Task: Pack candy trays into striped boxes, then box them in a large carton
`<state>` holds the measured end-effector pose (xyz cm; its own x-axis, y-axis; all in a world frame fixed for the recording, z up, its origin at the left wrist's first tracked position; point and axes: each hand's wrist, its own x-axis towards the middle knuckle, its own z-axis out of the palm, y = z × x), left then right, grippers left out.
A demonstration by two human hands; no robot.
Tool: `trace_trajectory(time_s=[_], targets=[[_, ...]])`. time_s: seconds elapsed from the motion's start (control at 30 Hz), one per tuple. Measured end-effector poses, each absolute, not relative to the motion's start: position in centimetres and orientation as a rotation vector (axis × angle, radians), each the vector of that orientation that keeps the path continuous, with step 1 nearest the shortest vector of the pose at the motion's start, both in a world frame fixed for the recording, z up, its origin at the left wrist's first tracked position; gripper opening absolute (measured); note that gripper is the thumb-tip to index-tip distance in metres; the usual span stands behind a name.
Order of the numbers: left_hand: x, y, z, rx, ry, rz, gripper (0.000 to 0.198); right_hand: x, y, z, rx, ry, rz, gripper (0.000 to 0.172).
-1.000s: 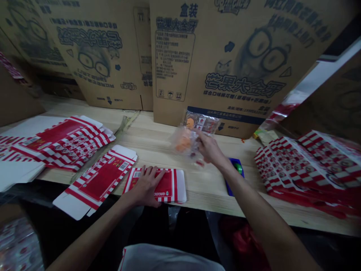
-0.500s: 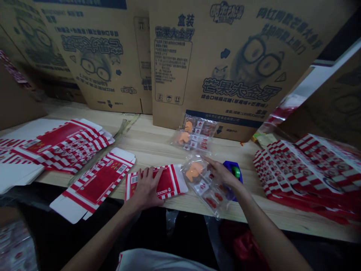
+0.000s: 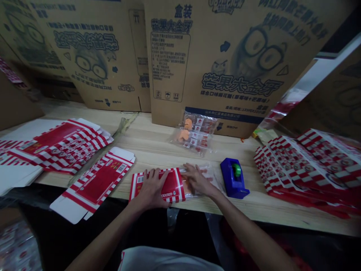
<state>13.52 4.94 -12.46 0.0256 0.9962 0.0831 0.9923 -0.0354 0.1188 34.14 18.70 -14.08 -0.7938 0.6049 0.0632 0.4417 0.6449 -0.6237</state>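
Observation:
My left hand (image 3: 152, 188) lies across a red-and-white striped candy box (image 3: 174, 184), thumb and fingers gripping its sides. The box lies on the table with its open end facing right. My right hand (image 3: 199, 180) holds a clear packet of sweets (image 3: 208, 175) at that end. The packet's left part is inside the box; the rest sticks out under my fingers. Beyond my hands, more clear packets with orange sweets (image 3: 194, 131) lie against a carton. A blue tape dispenser (image 3: 234, 178) with a green roll stands right of my right hand.
Another striped box (image 3: 98, 180), with flaps out, hangs over the table's front edge on the left. Behind it is a pile of flat striped boxes (image 3: 64, 143). Rows of striped boxes (image 3: 304, 169) stand at the right. Large brown cartons (image 3: 175, 82) line the back.
My right hand has moved left with the packet, bringing its end into the box. The box's end is now opened around it, and the tape dispenser is uncovered.

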Motion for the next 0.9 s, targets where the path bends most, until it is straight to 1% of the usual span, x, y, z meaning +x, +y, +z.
trace_trajectory(time_s=[0.07, 0.1, 0.13, 0.17, 0.23, 0.3, 0.43, 0.47, 0.5, 0.53, 0.6, 0.63, 0.67, 0.73, 0.8, 0.87, 0.9], targets=[[13.5, 4.8, -12.5, 2.204, 2.178, 0.221, 0.116, 35.9, 19.0, -15.2, -1.057, -2.240, 0.843, 0.038], [13.6, 4.8, -12.6, 2.196, 2.189, 0.224, 0.116, 36.9, 19.2, -15.6, -1.164, -2.040, 0.822, 0.037], [13.7, 4.7, -12.6, 2.188, 2.199, 0.227, 0.116, 38.0, 19.2, -16.0, -1.257, -1.869, 0.819, 0.042], [13.8, 4.7, -12.6, 2.181, 2.205, 0.226, 0.116, 38.9, 19.1, -16.2, -1.331, -1.748, 0.841, 0.051], [14.3, 4.7, -12.5, 2.162, 2.214, 0.215, 0.116, 39.8, 18.3, -16.3, -1.408, -1.601, 0.982, 0.065], [15.0, 4.8, -12.5, 2.156, 2.213, 0.200, 0.114, 39.2, 16.7, -16.0, -1.382, -1.533, 1.188, 0.068], [15.9, 5.0, -12.4, 2.176, 2.206, 0.189, 0.114, 35.9, 12.9, -14.7, -1.054, -1.519, 1.657, 0.060], [16.0, 5.0, -12.3, 2.169, 2.218, 0.195, 0.113, 35.3, 12.1, -14.5, -0.987, -1.492, 1.716, 0.057], [16.0, 4.9, -12.1, 2.155, 2.237, 0.210, 0.112, 34.9, 11.4, -14.5, -0.968, -1.452, 1.696, 0.053], [16.0, 4.9, -11.8, 2.131, 2.269, 0.238, 0.111, 34.7, 10.7, -14.5, -0.994, -1.407, 1.599, 0.047], [16.2, 4.7, -11.1, 2.046, 2.368, 0.333, 0.108, 34.7, 9.5, -14.9, -1.089, -1.305, 1.293, 0.035], [16.5, 4.5, -10.8, 1.994, 2.420, 0.395, 0.109, 34.7, 8.9, -15.2, -1.109, -1.259, 1.194, 0.035], [16.8, 4.2, -10.5, 1.945, 2.458, 0.454, 0.111, 34.7, 8.4, -15.4, -1.108, -1.221, 1.174, 0.037], [17.6, 3.6, -10.4, 1.865, 2.452, 0.570, 0.115, 34.6, 7.6, -15.8, -1.082, -1.133, 1.282, 0.042], [18.3, 2.7, -10.9, 1.798, 2.297, 0.719, 0.108, 34.7, 7.2, -15.7, -1.063, -1.050, 1.377, 0.042], [18.6, 1.8, -12.1, 1.703, 2.037, 0.919, 0.088, 35.1, 7.2, -15.5, -1.054, -1.038, 1.429, 0.040], [18.5, 1.3, -12.8, 1.643, 1.901, 1.020, 0.078, 35.5, 7.2, -15.5, -1.043, -1.067, 1.469, 0.041]])
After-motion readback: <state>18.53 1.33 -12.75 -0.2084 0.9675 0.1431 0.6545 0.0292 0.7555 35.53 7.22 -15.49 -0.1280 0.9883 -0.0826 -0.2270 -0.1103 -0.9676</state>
